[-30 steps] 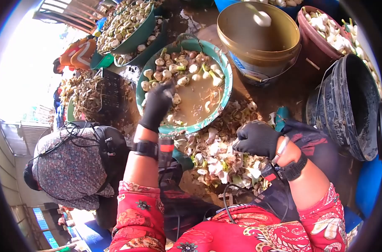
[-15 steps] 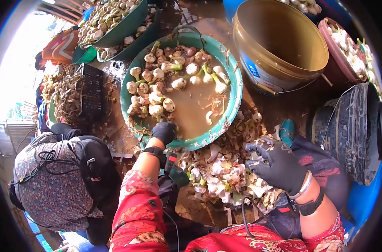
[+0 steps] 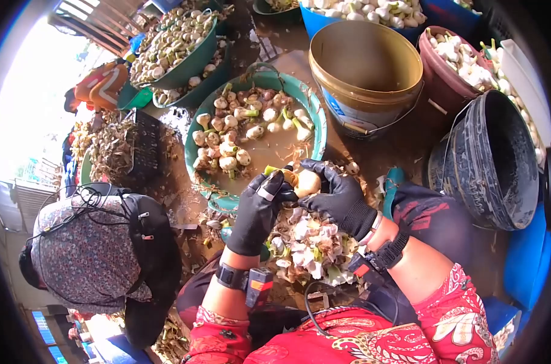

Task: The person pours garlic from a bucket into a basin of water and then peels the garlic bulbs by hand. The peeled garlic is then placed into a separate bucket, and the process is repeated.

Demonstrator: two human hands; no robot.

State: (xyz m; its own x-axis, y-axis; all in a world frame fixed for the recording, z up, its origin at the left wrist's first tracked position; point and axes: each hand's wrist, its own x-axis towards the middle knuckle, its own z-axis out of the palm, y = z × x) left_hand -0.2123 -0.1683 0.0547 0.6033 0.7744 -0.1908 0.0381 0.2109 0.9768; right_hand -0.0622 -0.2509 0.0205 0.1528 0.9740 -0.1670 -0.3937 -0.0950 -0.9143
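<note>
Above the near rim of a green basin (image 3: 321, 130), my two black-gloved hands meet around a garlic bulb (image 3: 307, 184). My left hand (image 3: 255, 209) has its fingers closed at the bulb's stem side, where a yellow-green stem piece shows. A pale band crosses one of its fingers. Curled around the bulb's other side is my right hand (image 3: 343, 200). In the basin, many soil-marked garlic bulbs (image 3: 227, 148) lie in the left and far parts. Below my hands is a heap of peeled garlic skins (image 3: 315, 242).
A large tan bucket (image 3: 366, 76) stands beyond the basin, beside a pink tub (image 3: 430, 67) of white garlic. At right a black bucket (image 3: 463, 167) lies tilted. Another person (image 3: 96, 249) bends at left, near a black crate (image 3: 147, 145). Garlic fills green tubs (image 3: 193, 57) behind.
My left hand has come back from the basin's near edge to meet my right hand. A garlic bulb is now between them. The view has shifted slightly.
</note>
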